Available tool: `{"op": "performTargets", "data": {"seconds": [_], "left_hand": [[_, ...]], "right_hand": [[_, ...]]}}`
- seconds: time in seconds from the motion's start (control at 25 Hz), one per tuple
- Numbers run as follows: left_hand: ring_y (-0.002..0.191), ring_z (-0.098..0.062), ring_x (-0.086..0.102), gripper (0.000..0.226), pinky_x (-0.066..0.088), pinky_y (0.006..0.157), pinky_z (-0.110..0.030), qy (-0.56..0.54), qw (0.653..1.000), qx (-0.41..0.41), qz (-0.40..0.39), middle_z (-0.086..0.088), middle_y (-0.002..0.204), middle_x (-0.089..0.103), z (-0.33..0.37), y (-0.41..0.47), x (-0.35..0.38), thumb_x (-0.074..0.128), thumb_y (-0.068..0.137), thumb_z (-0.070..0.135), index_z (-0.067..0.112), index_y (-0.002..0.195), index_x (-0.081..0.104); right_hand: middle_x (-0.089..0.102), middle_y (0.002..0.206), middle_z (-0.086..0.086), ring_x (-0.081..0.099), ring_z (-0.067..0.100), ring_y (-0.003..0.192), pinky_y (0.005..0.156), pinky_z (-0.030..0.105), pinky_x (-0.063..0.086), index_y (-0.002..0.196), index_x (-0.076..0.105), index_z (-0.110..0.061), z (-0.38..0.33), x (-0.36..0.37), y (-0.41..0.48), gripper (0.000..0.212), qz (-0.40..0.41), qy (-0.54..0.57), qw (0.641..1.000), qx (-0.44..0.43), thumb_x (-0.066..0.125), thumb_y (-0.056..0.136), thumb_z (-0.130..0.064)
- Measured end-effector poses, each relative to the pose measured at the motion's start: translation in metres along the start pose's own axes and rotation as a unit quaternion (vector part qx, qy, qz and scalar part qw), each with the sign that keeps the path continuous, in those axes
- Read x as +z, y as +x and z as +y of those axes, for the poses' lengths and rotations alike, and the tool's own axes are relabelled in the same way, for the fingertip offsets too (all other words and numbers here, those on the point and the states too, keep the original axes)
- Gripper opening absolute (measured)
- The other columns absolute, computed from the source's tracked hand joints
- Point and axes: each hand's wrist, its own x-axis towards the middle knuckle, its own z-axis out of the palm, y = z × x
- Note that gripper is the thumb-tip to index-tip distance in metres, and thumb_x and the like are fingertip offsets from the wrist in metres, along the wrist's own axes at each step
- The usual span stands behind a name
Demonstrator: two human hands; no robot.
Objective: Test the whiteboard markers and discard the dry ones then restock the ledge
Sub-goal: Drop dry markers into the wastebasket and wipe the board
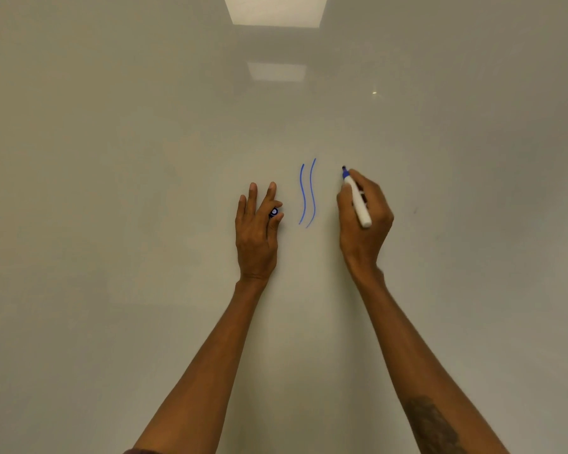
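Note:
The whiteboard (145, 158) fills the whole view. Two wavy blue lines (307, 194) run down its middle. My right hand (363, 217) grips a white marker with a blue tip (356, 198), its tip pointing up at the board just right of the lines. My left hand (256, 231) rests against the board to the left of the lines, its outer fingers straight. It pinches the marker's blue cap (274, 212) between thumb and forefinger.
Ceiling lights (276, 9) reflect in the glossy board near the top. A small dark speck (415, 210) marks the board right of my right hand. The ledge is out of view.

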Motion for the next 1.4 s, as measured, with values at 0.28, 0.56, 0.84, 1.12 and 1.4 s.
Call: {"op": "performTargets", "data": {"seconds": [0.28, 0.56, 0.84, 1.12, 1.4], "left_hand": [[0.147, -0.023, 0.032, 0.021, 0.025, 0.121, -0.046, 0.002, 1.0, -0.001, 0.002, -0.002, 0.145, 0.053, 0.001, 0.0, -0.002, 0.051, 0.102, 0.013, 0.008, 0.118, 0.063], [0.147, -0.01, 0.03, 0.027, 0.021, 0.123, -0.035, -0.069, 0.994, -0.079, -0.025, 0.017, 0.144, 0.049, 0.017, -0.001, -0.018, 0.049, 0.103, 0.015, 0.007, 0.127, 0.061], [0.1, -0.016, 0.068, 0.023, 0.053, 0.091, -0.026, -0.254, 0.893, -0.355, 0.111, -0.007, 0.104, 0.071, 0.039, -0.03, -0.059, 0.056, 0.101, 0.021, 0.011, 0.118, 0.067], [0.1, -0.024, 0.072, 0.031, 0.057, 0.093, -0.038, -0.326, 0.795, -0.489, 0.149, -0.01, 0.108, 0.074, 0.026, -0.07, -0.091, 0.06, 0.097, 0.021, 0.008, 0.125, 0.066], [0.102, -0.022, 0.072, 0.03, 0.057, 0.093, -0.039, -0.311, 0.784, -0.519, 0.141, -0.01, 0.11, 0.074, 0.021, -0.096, -0.11, 0.06, 0.097, 0.021, 0.009, 0.123, 0.068]], "right_hand": [[0.067, 0.091, -0.003, 0.062, 0.016, 0.071, 0.062, 0.033, 0.049, 0.11, 0.07, -0.016, 0.024, -0.012, -0.044, 0.026, -0.064, -0.083, 0.994, -0.015, 0.063, 0.084, -0.018], [0.071, 0.092, 0.012, 0.063, 0.02, 0.078, 0.07, 0.03, 0.054, 0.111, 0.068, -0.009, 0.016, -0.026, -0.089, 0.019, -0.153, 0.234, 0.907, 0.315, 0.057, 0.095, -0.007], [0.071, 0.1, 0.018, 0.068, 0.023, 0.085, 0.078, 0.03, 0.057, 0.119, 0.063, -0.001, -0.005, -0.012, -0.129, 0.027, -0.176, 0.419, 0.779, 0.433, 0.048, 0.099, -0.01], [0.071, 0.107, 0.022, 0.071, 0.03, 0.092, 0.08, 0.031, 0.059, 0.112, 0.066, -0.003, -0.02, 0.012, -0.167, 0.022, -0.21, 0.395, 0.781, 0.434, 0.057, 0.094, -0.011], [0.072, 0.104, 0.017, 0.072, 0.026, 0.089, 0.081, 0.032, 0.06, 0.111, 0.067, -0.009, -0.021, 0.03, -0.198, 0.018, -0.242, 0.327, 0.811, 0.421, 0.059, 0.095, -0.009]]}}
